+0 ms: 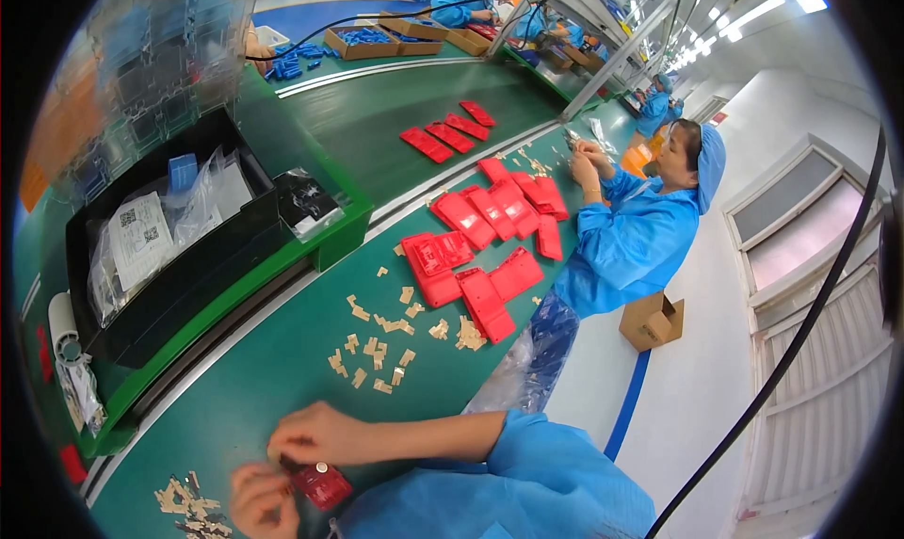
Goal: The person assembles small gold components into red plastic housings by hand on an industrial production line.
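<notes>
Near the lower edge, a small red plastic casing (323,487) with a round silver disc on it sits between my hands and my blue sleeve. My left hand (261,503) has its fingers curled at the casing's left end and seems to grip it. My right hand (320,434) reaches over from the right, its fingertips pinched at the casing's upper left corner, where a small dark piece shows; what they hold is hidden. Beside my left hand lies a heap of small metal strips (191,508). Farther up the green table are scattered pale gold metal tabs (379,346).
Several red plastic casings (487,299) lie mid-table. A co-worker (636,224) in blue works at the right. Beyond the rail, more red casings (450,136) lie on the green belt (367,144). A black bin (250,167) with bagged parts stands left; a black cable (786,355) crosses the right side.
</notes>
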A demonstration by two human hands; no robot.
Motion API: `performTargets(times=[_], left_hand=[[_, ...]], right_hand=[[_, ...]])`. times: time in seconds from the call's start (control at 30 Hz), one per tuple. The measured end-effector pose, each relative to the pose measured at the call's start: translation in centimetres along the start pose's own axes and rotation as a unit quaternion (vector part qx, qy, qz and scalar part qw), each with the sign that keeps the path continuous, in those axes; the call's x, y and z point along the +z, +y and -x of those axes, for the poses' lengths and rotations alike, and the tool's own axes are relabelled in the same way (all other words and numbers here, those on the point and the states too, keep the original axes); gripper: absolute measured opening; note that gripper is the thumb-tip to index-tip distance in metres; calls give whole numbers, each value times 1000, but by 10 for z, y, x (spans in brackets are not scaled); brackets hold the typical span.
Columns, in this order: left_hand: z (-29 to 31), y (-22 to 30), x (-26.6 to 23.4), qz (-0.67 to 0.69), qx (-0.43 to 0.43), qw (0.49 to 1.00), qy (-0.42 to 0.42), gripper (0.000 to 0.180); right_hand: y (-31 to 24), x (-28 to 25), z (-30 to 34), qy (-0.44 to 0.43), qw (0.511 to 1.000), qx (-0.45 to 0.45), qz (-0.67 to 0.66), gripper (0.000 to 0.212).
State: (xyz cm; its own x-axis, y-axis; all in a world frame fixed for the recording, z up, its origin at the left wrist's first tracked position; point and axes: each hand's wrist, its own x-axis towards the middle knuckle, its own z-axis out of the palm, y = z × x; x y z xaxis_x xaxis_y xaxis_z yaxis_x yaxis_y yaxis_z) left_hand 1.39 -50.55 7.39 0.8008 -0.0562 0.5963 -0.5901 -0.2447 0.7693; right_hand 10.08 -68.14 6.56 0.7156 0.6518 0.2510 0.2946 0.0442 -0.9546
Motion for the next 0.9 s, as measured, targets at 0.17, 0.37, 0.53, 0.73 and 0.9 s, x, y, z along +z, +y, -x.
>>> performTargets(times=[0.17,0.37,0.53,0.73,0.9], left_hand=[[1,22,-6,-32,-144,987,-61,17],[-10,13,5,-295,58,952,-55,23],[-15,15,4,-308,99,945,-44,17],[-20,11,16,-301,112,946,-42,19],[-6,-3,9,-373,68,922,-79,7]], right_hand=[[28,-44,14,25,929,-16,368,20],[-26,-17,-2,-101,992,-2,72,17],[-22,-15,-9,-157,978,-83,113,23],[-16,-19,2,-84,970,-134,184,21],[-17,-12,3,-79,979,-124,142,17]])
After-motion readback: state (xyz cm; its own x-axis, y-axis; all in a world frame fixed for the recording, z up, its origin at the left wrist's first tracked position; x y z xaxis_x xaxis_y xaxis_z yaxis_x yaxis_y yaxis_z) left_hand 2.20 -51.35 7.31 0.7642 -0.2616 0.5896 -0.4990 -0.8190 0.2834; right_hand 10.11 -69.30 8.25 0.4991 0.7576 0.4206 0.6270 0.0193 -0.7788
